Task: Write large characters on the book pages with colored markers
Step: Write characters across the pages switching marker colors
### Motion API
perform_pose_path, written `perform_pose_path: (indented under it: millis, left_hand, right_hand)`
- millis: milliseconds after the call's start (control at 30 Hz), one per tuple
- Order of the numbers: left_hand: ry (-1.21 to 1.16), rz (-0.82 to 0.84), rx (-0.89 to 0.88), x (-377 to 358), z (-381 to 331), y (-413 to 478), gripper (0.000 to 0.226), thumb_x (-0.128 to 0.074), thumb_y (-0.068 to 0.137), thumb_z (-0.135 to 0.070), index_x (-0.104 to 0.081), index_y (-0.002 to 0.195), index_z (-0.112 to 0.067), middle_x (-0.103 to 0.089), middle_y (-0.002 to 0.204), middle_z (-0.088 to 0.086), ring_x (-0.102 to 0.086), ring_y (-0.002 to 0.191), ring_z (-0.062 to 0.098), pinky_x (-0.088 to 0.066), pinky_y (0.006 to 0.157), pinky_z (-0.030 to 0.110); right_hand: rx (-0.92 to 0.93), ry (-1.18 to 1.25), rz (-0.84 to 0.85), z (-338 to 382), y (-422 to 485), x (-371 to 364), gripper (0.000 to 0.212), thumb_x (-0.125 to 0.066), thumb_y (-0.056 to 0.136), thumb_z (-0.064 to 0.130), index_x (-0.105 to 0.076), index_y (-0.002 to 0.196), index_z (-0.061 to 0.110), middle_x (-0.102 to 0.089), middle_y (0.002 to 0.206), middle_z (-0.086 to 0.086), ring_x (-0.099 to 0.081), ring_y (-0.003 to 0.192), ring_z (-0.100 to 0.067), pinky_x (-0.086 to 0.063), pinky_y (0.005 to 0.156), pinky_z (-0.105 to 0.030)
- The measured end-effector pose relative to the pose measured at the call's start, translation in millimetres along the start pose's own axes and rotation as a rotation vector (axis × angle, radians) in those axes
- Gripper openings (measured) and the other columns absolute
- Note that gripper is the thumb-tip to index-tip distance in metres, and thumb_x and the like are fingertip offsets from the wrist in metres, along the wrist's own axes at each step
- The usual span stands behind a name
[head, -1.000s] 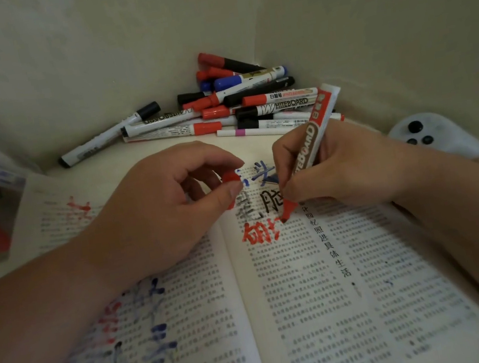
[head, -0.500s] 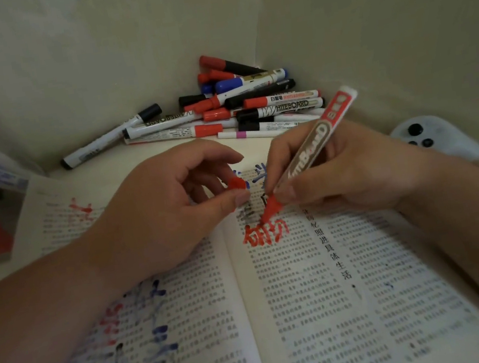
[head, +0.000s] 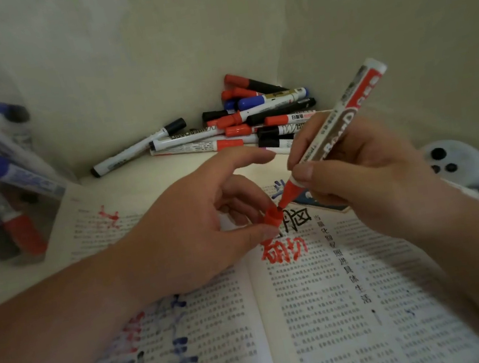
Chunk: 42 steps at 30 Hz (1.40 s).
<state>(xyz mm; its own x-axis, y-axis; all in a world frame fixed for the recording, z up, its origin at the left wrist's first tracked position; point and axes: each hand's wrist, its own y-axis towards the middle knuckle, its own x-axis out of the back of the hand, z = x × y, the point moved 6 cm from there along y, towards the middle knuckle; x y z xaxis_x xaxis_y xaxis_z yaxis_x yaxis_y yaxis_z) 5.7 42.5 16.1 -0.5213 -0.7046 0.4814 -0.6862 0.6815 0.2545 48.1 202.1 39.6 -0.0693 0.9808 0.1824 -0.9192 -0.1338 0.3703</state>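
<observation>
Over the book (head: 344, 305): our left hand (head: 196, 234) pinches the cap (head: 271, 218) | our right hand (head: 365, 181) grips the marker (head: 336, 129), nib at cap's mouth

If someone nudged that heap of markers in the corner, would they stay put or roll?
Some would probably roll: the markers are round barrels stacked loosely across one another. The walls meeting behind them would likely stop any going backward. They look like light plastic, so a nudge should shift them.

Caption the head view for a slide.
Right hand holds red marker tip-first at the red cap pinched in left hand, over open book.
</observation>
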Motion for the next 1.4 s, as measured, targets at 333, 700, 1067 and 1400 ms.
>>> perform_pose_path:
  millis: [333, 700, 1067, 1400]
  left_hand:
    - [0.023, -0.001, 0.005, 0.5, -2.5, -0.3, 0.074, -0.085, 0.076, -0.015, -0.045, 0.127, -0.052, -0.074, 0.097, -0.016, -0.072, 0.094, 0.010, -0.056, 0.090, 0.032]
    - [0.028, -0.004, 0.001, -1.0, -3.6, -0.5, 0.074, -0.086, 0.075, -0.017, -0.046, 0.130, -0.045, -0.074, 0.094, -0.017, -0.071, 0.094, 0.010, -0.056, 0.089, 0.035]
    - [0.005, 0.000, 0.005, 1.0, 0.3, -0.6, 0.070, -0.085, 0.077, -0.012, -0.049, 0.126, -0.046, -0.074, 0.094, -0.011, -0.072, 0.092, 0.014, -0.057, 0.089, 0.040]
    - [-0.003, -0.005, -0.031, 0.9, -3.2, -1.5, 0.067, -0.086, 0.073, -0.025, -0.049, 0.118, -0.058, -0.073, 0.091, -0.014, -0.071, 0.087, 0.010, -0.056, 0.082, 0.027]
  right_hand:
    - [-0.129, -0.266, 0.105, -11.3, -0.4, -13.9, 0.016, -0.073, 0.085, 0.029, -0.071, 0.098, 0.018, -0.074, 0.085, -0.001, -0.072, 0.079, -0.023, -0.059, 0.074, -0.046]
    - [0.156, -0.172, -0.201, 12.2, 2.7, -5.4, 0.068, -0.084, 0.080, 0.014, -0.043, 0.132, 0.026, -0.072, 0.084, -0.009, -0.072, 0.070, -0.031, -0.061, 0.063, -0.045]
    - [0.358, -0.240, -0.204, 18.0, -2.0, -5.1, 0.037, -0.072, 0.089, 0.007, -0.059, 0.124, 0.013, -0.069, 0.109, -0.025, -0.068, 0.087, -0.049, -0.055, 0.066, -0.062]
    - [0.356, -0.215, -0.191, 25.0, -7.4, -16.7, 0.039, -0.070, 0.088, -0.005, -0.060, 0.117, 0.019, -0.072, 0.099, -0.020, -0.073, 0.081, -0.037, -0.057, 0.060, -0.043]
